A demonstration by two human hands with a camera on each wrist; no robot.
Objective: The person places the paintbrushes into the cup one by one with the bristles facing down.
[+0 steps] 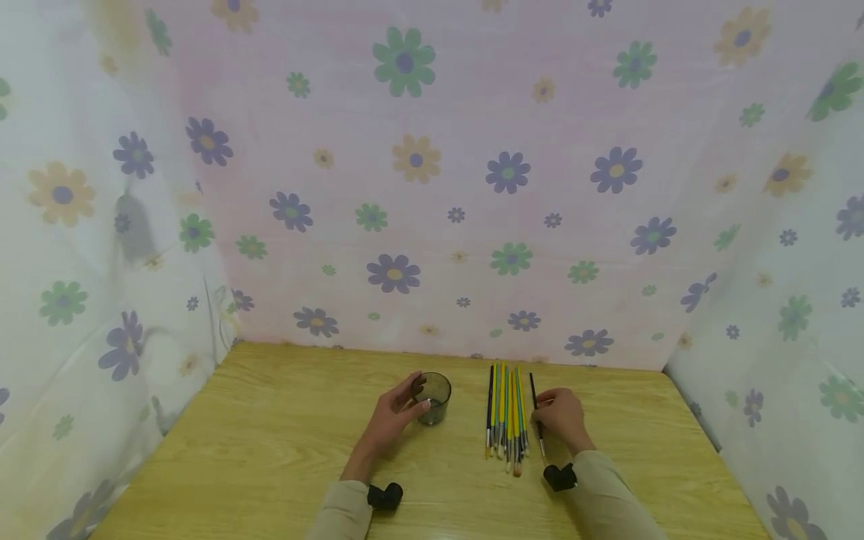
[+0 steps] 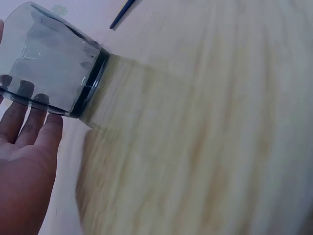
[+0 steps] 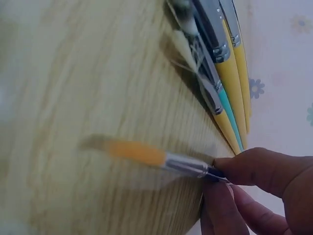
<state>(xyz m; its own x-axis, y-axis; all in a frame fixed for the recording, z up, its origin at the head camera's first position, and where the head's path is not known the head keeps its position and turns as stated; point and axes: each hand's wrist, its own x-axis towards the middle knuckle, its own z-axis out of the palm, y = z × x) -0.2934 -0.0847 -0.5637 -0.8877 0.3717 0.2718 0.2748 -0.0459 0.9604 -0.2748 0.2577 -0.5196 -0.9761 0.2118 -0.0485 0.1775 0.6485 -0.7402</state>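
My left hand [image 1: 391, 416] holds a smoky grey glass [image 1: 432, 399], the thumb on its near side and the other fingers around its far side. Through the glass wall [image 2: 58, 63] in the left wrist view, several fingertips show against it. Between thumb and fingers, my right hand [image 1: 562, 418] pinches a dark-handled paintbrush [image 1: 533, 386]. The right wrist view shows this brush's orange and dark bristles [image 3: 134, 151] and silver ferrule [image 3: 186, 165] sticking out from the fingertips. Left of that hand lies a bunch of paintbrushes [image 1: 506, 409] with yellow, teal and dark handles, bristles toward me.
The wood-grain table [image 1: 283, 427] is bordered at the back and both sides by a flower-print sheet [image 1: 445, 202]. A black wrist camera [image 1: 385, 496] sits at the left cuff, and another camera [image 1: 559, 477] at the right one.
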